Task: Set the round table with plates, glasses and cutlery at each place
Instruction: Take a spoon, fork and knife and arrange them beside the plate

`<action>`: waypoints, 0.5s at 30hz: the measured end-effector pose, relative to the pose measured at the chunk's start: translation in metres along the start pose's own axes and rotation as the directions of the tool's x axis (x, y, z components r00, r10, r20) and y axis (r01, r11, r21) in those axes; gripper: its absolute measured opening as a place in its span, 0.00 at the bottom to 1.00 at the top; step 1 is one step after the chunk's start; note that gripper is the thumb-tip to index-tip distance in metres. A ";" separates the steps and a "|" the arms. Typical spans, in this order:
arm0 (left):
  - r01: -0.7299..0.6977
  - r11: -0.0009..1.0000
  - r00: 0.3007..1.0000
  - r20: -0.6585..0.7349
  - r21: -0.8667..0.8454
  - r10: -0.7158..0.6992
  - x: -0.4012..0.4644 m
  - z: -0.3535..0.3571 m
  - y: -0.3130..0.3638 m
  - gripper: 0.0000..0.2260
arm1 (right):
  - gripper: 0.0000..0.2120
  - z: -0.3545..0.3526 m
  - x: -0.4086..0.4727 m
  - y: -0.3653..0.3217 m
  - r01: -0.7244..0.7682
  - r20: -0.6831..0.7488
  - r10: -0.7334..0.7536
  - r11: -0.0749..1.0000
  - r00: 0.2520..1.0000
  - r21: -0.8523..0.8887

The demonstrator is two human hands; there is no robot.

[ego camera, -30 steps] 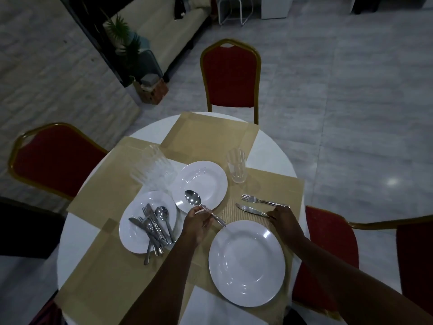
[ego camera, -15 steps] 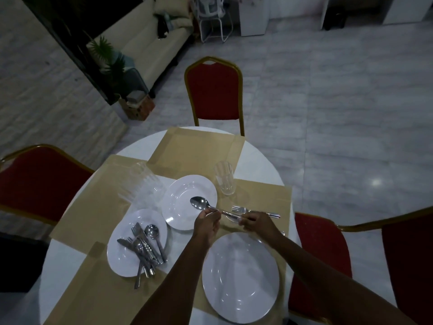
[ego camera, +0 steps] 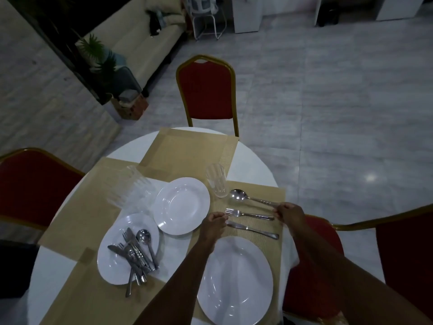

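On the right-hand gold placemat (ego camera: 278,195) lie a spoon (ego camera: 243,197), a fork (ego camera: 246,214) and a knife (ego camera: 251,228) in a row, beyond a white plate (ego camera: 236,280). A glass (ego camera: 216,181) stands just left of the spoon. My right hand (ego camera: 289,213) pinches the end of the spoon's handle. My left hand (ego camera: 214,222) rests curled by the fork's tines and the knife's tip, holding nothing. A second plate (ego camera: 181,205) sits mid-table. A third plate (ego camera: 112,259) carries several loose pieces of cutlery (ego camera: 137,252). Stacked glasses (ego camera: 130,186) stand behind it.
The round white table (ego camera: 253,165) carries further gold placemats at the far side (ego camera: 187,148), left and near left. Red chairs with gold frames stand at the far side (ego camera: 207,90), left (ego camera: 30,186) and right (ego camera: 311,273). A sofa and a plant are beyond.
The spoon passed from my left hand to my right and now lies on the right placemat above the fork. My left hand has let go and drawn back.
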State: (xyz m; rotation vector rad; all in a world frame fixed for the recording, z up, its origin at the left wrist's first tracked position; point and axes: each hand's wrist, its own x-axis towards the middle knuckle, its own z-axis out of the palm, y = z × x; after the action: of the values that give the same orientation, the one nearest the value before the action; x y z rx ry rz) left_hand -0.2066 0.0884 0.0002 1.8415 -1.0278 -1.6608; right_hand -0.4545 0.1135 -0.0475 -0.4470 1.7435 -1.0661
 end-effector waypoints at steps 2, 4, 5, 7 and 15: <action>-0.026 0.986 0.999 -0.037 0.168 0.033 0.006 -0.008 -0.005 0.08 | 0.10 -0.002 0.014 -0.001 -0.010 -0.040 0.008 0.999 0.999 -0.049; -0.063 0.951 0.996 -0.046 0.301 0.081 0.012 -0.016 -0.009 0.07 | 0.09 -0.001 0.022 -0.003 -0.031 -0.052 0.026 0.996 0.998 -0.084; -0.086 0.924 0.993 -0.043 0.371 0.110 0.014 -0.019 -0.011 0.07 | 0.09 0.001 0.026 -0.004 -0.039 -0.038 0.035 0.993 0.999 -0.112; -0.133 0.850 0.985 -0.027 0.509 0.170 0.015 -0.022 -0.014 0.10 | 0.11 0.007 0.030 -0.007 -0.037 0.007 0.039 0.987 0.999 -0.156; -0.258 0.681 0.951 0.056 0.685 0.304 0.017 -0.033 -0.024 0.12 | 0.07 0.018 0.040 -0.020 -0.024 0.000 0.026 0.929 1.000 -0.368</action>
State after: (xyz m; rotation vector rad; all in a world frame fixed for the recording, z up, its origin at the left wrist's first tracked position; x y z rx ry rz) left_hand -0.1691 0.0852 -0.0233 1.9837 -1.9891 -1.0841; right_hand -0.4591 0.0660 -0.0555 -0.6570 1.9460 -0.7155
